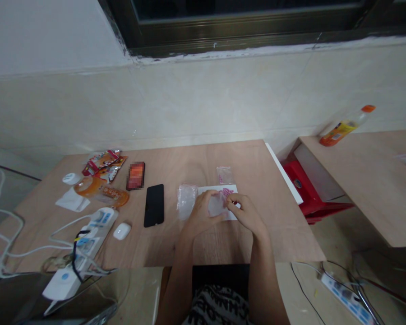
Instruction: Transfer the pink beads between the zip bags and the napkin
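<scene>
On a white sheet in front of me lies a small heap of pink bits, too small to name. My left hand is curved around a small clear plastic bag, fingers at its far edge and thumb at its near edge. My right hand is closed in a pinch by the bag's right side; what its fingertips hold is too small to make out. Left of the sheet lie clear plastic bags. Beyond it is another small clear bag with some pink in it.
To the left are a black phone, a red-screened device, a white earbud case, a lying orange drink bottle, snack packets and a power strip with cables. A red stool stands between the tables.
</scene>
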### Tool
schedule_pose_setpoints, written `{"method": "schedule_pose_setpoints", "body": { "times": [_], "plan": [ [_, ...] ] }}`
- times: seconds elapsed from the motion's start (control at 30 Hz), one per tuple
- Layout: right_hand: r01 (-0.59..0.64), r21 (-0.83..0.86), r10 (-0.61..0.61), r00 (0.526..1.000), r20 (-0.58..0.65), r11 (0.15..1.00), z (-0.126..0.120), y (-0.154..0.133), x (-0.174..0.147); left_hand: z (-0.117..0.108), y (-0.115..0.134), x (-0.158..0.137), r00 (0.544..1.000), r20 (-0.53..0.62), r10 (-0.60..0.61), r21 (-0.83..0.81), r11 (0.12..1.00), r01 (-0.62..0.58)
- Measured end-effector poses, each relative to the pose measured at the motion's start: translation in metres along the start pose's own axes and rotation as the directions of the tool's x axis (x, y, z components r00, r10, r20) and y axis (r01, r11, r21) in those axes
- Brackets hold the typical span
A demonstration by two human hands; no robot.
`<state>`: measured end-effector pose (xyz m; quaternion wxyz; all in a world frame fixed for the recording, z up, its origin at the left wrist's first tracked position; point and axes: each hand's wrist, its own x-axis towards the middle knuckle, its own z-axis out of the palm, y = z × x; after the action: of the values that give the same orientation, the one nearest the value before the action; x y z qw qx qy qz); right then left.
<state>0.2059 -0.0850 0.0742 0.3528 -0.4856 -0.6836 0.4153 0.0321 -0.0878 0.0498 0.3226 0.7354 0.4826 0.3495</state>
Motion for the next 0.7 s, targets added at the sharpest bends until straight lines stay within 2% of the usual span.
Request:
{"method": "schedule_pose_setpoints", "body": {
  "times": [0.17, 0.37, 0.6, 0.7],
  "plan": [
    [-0.035, 0.025, 0.036, 0.998, -0.042, 0.999, -0.001, 0.005, 0.001, -0.004, -0.001, -0.001, 0.999, -0.047, -0.013, 0.046, 0.999, 0.015],
    [0.001, 0.025, 0.002, 0.991, -0.133, 1.0, 0.0, 0.003, 0.003, -0.007, -0.003, 0.001, 0.998, -0.061, -0.006, 0.213, 0.977, 0.019],
    [0.057, -0.028, -0.058, 0.998, -0.037, 0.998, 0.008, -0.003, 0.005, -0.009, 0.001, 0.002, 0.998, -0.067, 0.006, 0.307, 0.952, 0.015],
    [0.048, -0.061, -0.049, 0.999, -0.017, 0.997, 0.013, -0.002, 0.006, -0.007, 0.006, 0.002, 0.998, -0.055, 0.018, 0.328, 0.945, 0.001]
  ]
}}
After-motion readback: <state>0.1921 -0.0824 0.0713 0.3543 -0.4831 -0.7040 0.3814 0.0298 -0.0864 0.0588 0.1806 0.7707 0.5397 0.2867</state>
